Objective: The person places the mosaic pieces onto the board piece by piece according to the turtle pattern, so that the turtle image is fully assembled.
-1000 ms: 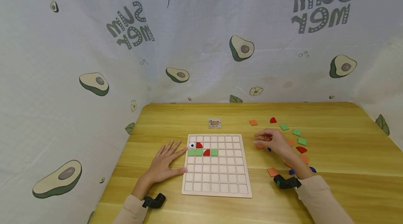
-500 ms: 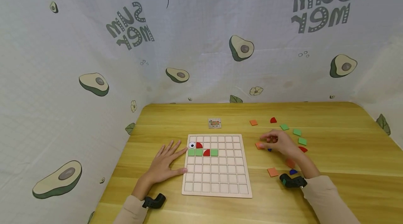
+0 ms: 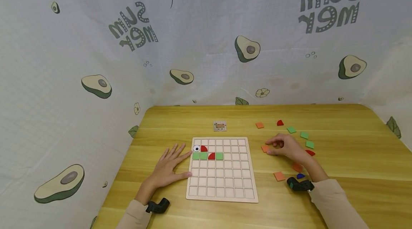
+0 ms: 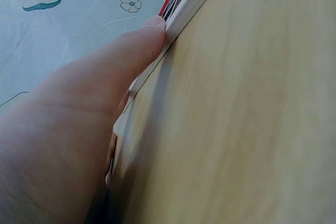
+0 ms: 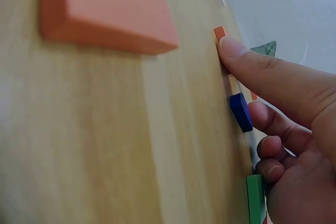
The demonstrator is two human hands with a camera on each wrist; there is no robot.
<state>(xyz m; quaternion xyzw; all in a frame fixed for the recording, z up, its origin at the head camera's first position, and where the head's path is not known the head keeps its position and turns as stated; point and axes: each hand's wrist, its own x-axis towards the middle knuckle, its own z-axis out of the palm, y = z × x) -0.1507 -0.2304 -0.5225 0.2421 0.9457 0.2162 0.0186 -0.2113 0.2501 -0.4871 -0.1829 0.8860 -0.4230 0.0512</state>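
Fingers spread, my left hand (image 3: 170,166) rests on the table at the left edge of a pale wooden grid board (image 3: 222,198), its thumb against the rim. A round eye tile (image 3: 196,148), a red quarter-circle (image 3: 204,148), another red quarter-circle (image 3: 211,156) and several green squares (image 3: 219,156) sit in its upper left cells. Right of the board, my right hand (image 3: 284,147) is low over the table, thumb and forefinger apart beside an orange square (image 3: 264,148). In the right wrist view, the thumb is at that square's edge and a blue piece (image 5: 241,113) lies by the curved fingers.
Behind the board lies a small picture card (image 3: 220,126). Loose pieces lie around my right arm: an orange square (image 3: 279,176), another orange square (image 3: 259,125), a red quarter-circle (image 3: 280,123), several green squares (image 3: 304,135) and a blue piece (image 3: 300,176). A patterned cloth (image 3: 206,43) stands behind the table.
My right hand has shifted slightly right, leaving more of the orange square by its thumb in sight. The left hand and the tiles on the board have stayed put.
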